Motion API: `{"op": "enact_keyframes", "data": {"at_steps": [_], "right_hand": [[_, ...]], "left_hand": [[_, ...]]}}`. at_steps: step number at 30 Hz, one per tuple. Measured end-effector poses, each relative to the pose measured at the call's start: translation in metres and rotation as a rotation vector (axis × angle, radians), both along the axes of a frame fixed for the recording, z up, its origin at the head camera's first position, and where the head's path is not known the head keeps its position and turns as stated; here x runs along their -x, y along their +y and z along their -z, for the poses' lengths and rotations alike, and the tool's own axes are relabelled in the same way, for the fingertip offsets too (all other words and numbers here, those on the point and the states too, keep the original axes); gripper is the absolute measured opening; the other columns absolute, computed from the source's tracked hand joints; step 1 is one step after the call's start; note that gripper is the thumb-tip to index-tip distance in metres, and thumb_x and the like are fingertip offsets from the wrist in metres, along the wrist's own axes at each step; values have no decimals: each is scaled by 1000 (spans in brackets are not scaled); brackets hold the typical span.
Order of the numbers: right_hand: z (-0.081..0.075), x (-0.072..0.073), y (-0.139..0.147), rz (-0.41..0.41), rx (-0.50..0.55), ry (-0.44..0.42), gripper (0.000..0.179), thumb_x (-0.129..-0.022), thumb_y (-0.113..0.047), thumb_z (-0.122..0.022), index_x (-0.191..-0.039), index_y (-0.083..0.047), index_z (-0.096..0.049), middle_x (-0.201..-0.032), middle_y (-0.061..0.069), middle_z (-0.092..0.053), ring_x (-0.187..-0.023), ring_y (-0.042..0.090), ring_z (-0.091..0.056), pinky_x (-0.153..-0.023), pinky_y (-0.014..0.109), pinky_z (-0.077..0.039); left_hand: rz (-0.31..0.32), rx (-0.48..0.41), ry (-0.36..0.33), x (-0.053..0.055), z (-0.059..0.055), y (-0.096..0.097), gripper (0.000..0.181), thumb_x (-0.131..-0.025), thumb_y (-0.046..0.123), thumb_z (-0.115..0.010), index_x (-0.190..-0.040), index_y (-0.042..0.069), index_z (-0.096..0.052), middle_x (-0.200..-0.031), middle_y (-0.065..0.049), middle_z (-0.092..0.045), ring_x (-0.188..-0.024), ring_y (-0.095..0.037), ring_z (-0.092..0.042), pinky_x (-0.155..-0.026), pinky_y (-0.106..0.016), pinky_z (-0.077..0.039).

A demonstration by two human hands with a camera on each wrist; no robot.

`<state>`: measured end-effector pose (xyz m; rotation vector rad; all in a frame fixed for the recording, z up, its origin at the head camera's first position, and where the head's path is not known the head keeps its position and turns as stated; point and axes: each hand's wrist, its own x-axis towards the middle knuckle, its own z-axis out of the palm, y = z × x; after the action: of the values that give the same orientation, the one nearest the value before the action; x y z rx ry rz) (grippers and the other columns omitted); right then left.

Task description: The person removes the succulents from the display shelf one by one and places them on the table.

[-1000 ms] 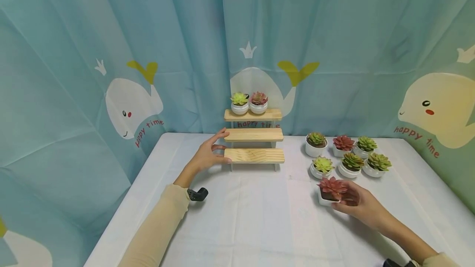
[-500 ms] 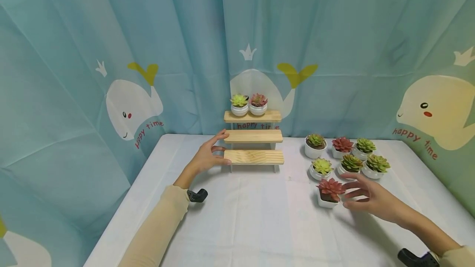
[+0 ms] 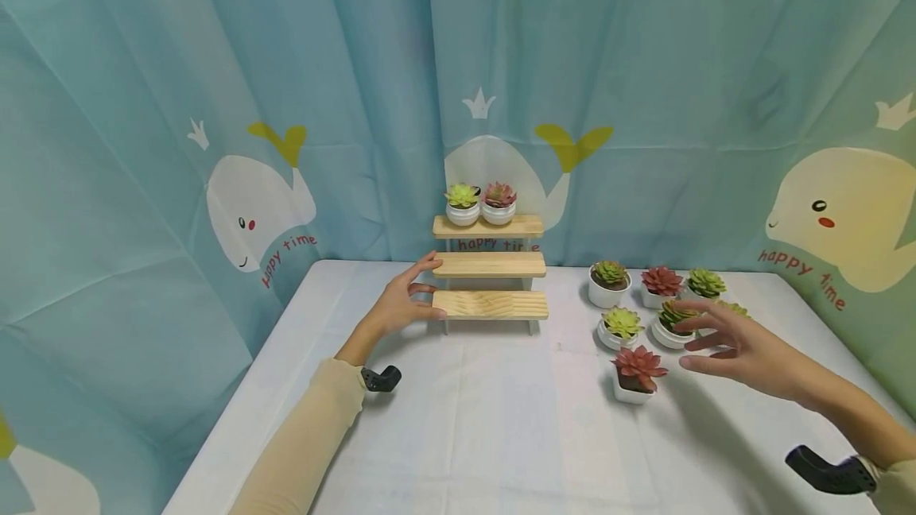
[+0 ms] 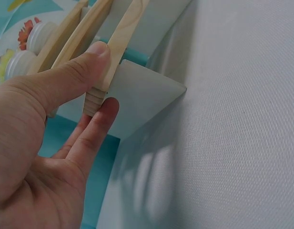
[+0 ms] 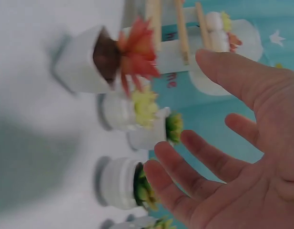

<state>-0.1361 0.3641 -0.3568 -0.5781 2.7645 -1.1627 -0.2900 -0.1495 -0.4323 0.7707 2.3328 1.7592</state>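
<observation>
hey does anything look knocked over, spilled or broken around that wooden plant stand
No, nothing stands out. The wooden stand looks level, both top-step succulents sit upright, and the pots on the table show no tipping, spilled soil or damage, though the right hand partly hides some.

Looks smooth and matt, visibly grained, along the pale rectangular wooden boards (image 3: 490,304), mid-frame in the head view. Looks finely woven on the flat white cloth (image 4: 242,119), right of the left wrist view; softly creased across the hanging blue-green cloth curtain (image 3: 358,62), head view's top. Looks smooth on the square white pot (image 3: 633,396), lower right.
</observation>
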Motion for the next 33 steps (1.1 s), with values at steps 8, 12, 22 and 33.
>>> {"op": "enact_keyframes", "data": {"at_steps": [8, 12, 22, 33], "right_hand": [[-15, 10, 2, 0, 20, 139, 70, -93, -5, -76, -153, -9, -39, -130, -8, -63, -106, -3, -65, -74, 25, -60], [-21, 14, 1, 11, 18, 191, 71, -93, -5, -76, -154, -11, -39, -127, -27, -58, -106, -4, -64, -75, 22, -59], [-28, 20, -8, 33, 65, 275, 77, -92, -1, -77, -157, -13, -37, -129, -24, -59, -106, -6, -64, -81, 12, -54], [-36, 27, -23, 72, 94, 264, 77, -92, -1, -77, -157, -17, -39, -131, -17, -58, -107, -4, -63, -82, 12, -53]], "left_hand": [[-2, 1, 1, 0, -1, -1, 90, -79, -4, -87, -157, 12, -43, -172, 0, -17, -127, -39, -58, -95, -45, -57], [-1, -1, -6, 0, -1, -1, 90, -80, -4, -86, -157, 13, -43, -171, 3, -18, -127, -38, -57, -95, -44, -57], [2, -15, -21, 1, -1, 0, 90, -80, -4, -86, -157, 13, -43, -171, 2, -17, -128, -38, -56, -94, -42, -58], [-13, 3, -13, 3, 2, -1, 92, -79, 1, -89, -157, 16, -44, -171, 4, -19, -126, -34, -59, -92, -40, -59]]}}
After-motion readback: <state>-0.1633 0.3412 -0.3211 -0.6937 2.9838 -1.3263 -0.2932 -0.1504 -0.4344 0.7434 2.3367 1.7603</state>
